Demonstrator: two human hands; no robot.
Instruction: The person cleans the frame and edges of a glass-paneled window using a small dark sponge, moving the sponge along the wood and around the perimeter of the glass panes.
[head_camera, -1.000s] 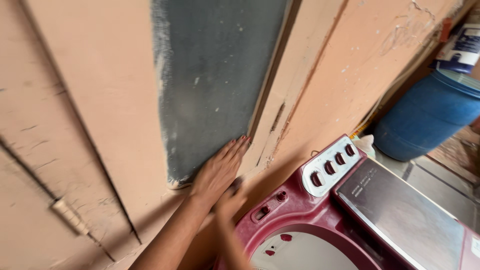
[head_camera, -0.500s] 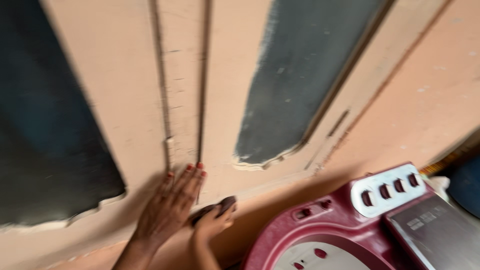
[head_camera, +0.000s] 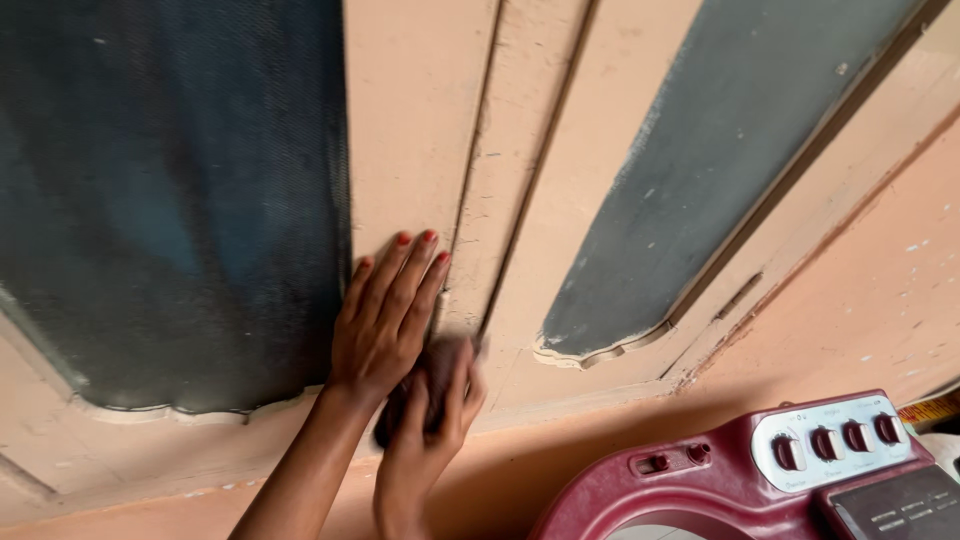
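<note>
From the head view, I saw the left hand spread flat against the peach door, fingers together beside its central seam. Just below it, the right hand was curled around a dark pad, pressing it on the door at the seam's foot; blur hid what the pad was. Dark mesh panels flanked the seam. Well right of the seam, low down, sat a maroon washer with knobs.

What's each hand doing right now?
Left hand: open, flat on the door.
Right hand: closed on a dark object, blurred.
</note>
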